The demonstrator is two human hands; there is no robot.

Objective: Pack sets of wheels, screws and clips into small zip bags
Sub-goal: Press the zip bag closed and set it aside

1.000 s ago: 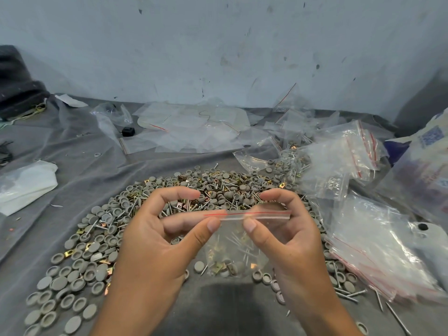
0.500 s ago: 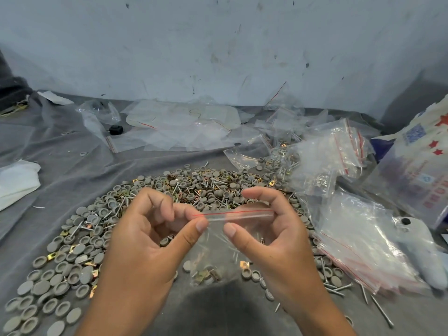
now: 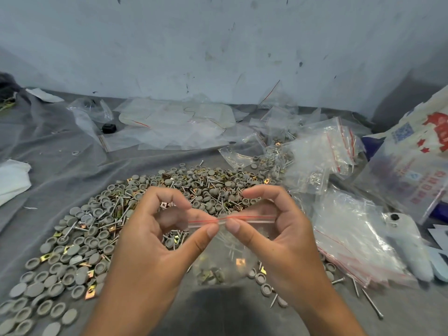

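Observation:
A small clear zip bag [image 3: 225, 253] with a red line along its top hangs between my hands, with screws, gold clips and grey wheels inside. My left hand [image 3: 155, 238] pinches the bag's zip strip between thumb and fingers at the left. My right hand [image 3: 274, 236] pinches the same strip just to the right, thumb tips nearly touching. Beneath and behind lies a broad heap of grey wheels [image 3: 80, 251], screws [image 3: 213, 187] and gold clips [image 3: 46, 257] on a grey cloth [image 3: 60, 166].
A stack of empty zip bags [image 3: 356, 243] lies at the right, more filled and empty bags [image 3: 317, 154] behind it. A printed sack [image 3: 417, 161] stands far right. Flat plastic sheets [image 3: 174, 124] lie near the wall, a white cloth [image 3: 12, 180] at the left.
My thumbs have slid closer together along the zip strip, and the bag sits a little further right relative to the heap. The head view shifted slightly.

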